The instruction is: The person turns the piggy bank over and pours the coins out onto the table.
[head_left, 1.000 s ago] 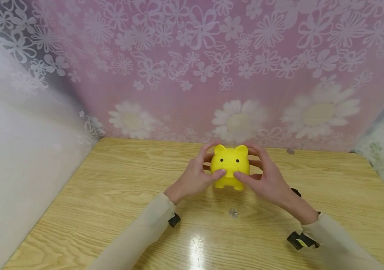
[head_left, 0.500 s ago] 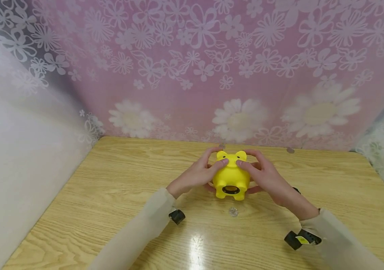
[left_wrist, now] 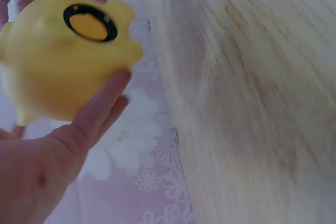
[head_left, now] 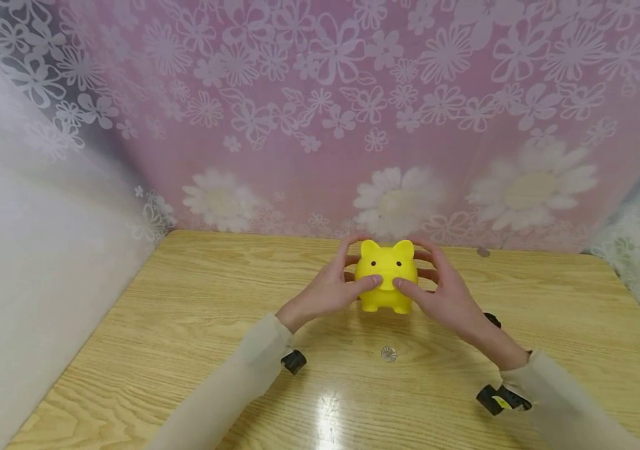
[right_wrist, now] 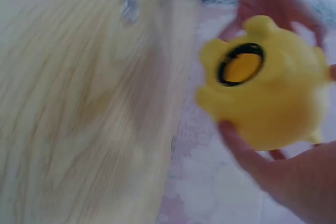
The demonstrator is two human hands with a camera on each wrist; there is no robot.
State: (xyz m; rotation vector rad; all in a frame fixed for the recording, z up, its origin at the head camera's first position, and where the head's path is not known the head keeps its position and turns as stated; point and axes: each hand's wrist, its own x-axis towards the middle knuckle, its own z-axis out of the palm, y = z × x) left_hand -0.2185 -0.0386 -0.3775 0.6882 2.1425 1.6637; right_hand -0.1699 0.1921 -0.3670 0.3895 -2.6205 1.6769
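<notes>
I hold the yellow piggy bank (head_left: pixel 385 275) upright just above the far middle of the desk (head_left: pixel 185 325), left hand (head_left: pixel 328 290) and right hand (head_left: pixel 446 294) cupping opposite flanks, fingers curled round, steadying it.

The head view looks forward and down from above the table (head_left: pixel 185 325), facing the flowered curtain (head_left: pixel 320 125) at the far edge. It stands rather far back, so it takes in both sleeves, both hands and the whole tabletop. The left wrist view looks from below the left hand (left_wrist: pixel 47 166), very near, up along the palm to the underside of the pig (left_wrist: pixel 58 61), with the table turned on its side at the right. The right wrist view does the same from the right hand (right_wrist: pixel 294 182), also very near and blurred. All 3 views share the pig, the table and the curtain.
</notes>
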